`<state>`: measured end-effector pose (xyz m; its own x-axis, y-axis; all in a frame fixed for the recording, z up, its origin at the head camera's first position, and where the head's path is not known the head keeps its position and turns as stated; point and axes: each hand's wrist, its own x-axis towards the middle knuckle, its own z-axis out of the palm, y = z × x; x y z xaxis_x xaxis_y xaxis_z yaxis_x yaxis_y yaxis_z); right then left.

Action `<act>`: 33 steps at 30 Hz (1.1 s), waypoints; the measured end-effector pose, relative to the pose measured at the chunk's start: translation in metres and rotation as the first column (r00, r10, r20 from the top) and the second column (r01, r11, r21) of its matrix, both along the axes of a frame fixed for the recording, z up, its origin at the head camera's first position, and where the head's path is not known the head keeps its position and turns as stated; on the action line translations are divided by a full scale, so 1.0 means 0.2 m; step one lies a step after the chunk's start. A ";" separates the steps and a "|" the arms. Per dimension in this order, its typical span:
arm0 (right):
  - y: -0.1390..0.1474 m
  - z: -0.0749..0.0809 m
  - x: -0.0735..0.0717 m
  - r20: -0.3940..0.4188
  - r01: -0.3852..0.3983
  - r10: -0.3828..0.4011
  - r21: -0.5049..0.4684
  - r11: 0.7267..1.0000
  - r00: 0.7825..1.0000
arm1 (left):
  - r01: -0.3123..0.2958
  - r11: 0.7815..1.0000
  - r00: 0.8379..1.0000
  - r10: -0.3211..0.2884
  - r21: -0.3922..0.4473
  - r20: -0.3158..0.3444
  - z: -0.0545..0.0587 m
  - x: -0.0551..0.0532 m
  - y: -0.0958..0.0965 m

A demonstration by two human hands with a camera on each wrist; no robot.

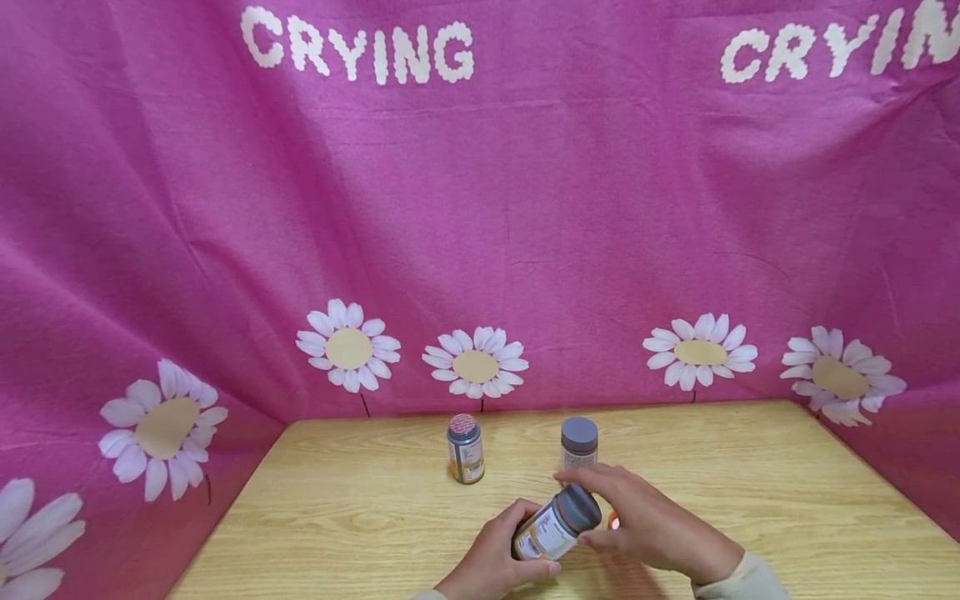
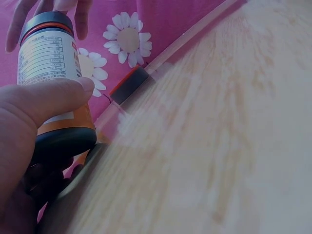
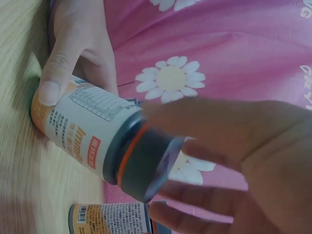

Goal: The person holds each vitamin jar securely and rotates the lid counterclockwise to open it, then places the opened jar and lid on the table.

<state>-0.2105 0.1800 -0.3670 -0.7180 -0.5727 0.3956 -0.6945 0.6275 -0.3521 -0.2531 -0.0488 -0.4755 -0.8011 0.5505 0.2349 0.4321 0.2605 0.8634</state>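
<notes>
My left hand (image 1: pixel 495 554) grips a supplement bottle (image 1: pixel 546 533) round its body, thumb across the label. The bottle leans to the right, its dark cap (image 1: pixel 576 508) still on, with an orange ring below the cap. Around that cap my right hand (image 1: pixel 648 521) spreads its fingers. The right thumb (image 3: pixel 195 126) lies by the cap's rim, and a gap shows between palm and cap top. In the left wrist view the right fingers (image 2: pixel 82 19) extend past the cap's sides.
An uncapped bottle (image 1: pixel 467 454) with a red-and-white patterned seal stands at the back. Right of it is a capped bottle (image 1: pixel 580 437), partly hidden by my right hand. A loose dark cap with an orange rim (image 2: pixel 130 87) lies on the wooden table (image 1: pixel 337 517). Pink cloth (image 1: pixel 562 208) hangs behind.
</notes>
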 end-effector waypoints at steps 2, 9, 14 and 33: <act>-0.01 0.00 0.00 0.012 0.028 -0.028 -0.024 0.999 1.000 | 0.002 1.000 1.000 -0.002 -0.001 -0.004 0.00 0.00 0.00; -0.03 0.01 0.00 0.107 0.269 -0.262 -0.060 0.961 0.959 | 0.008 1.000 1.000 -0.008 -0.006 0.000 0.00 0.00 0.00; -0.05 0.01 0.01 0.163 0.409 -0.399 -0.030 0.912 0.902 | 0.029 1.000 0.999 -0.028 0.011 -0.043 -0.01 -0.01 0.00; -0.09 -0.01 0.01 0.346 0.476 -0.458 0.036 0.878 0.819 | 0.023 1.000 0.998 -0.024 -0.016 -0.055 0.00 0.00 0.00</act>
<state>-0.2079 0.1618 -0.3683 -0.9875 -0.1205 0.1013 -0.1565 0.8219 -0.5477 -0.2536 -0.0489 -0.4757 -0.7738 0.5731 0.2698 0.4855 0.2630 0.8337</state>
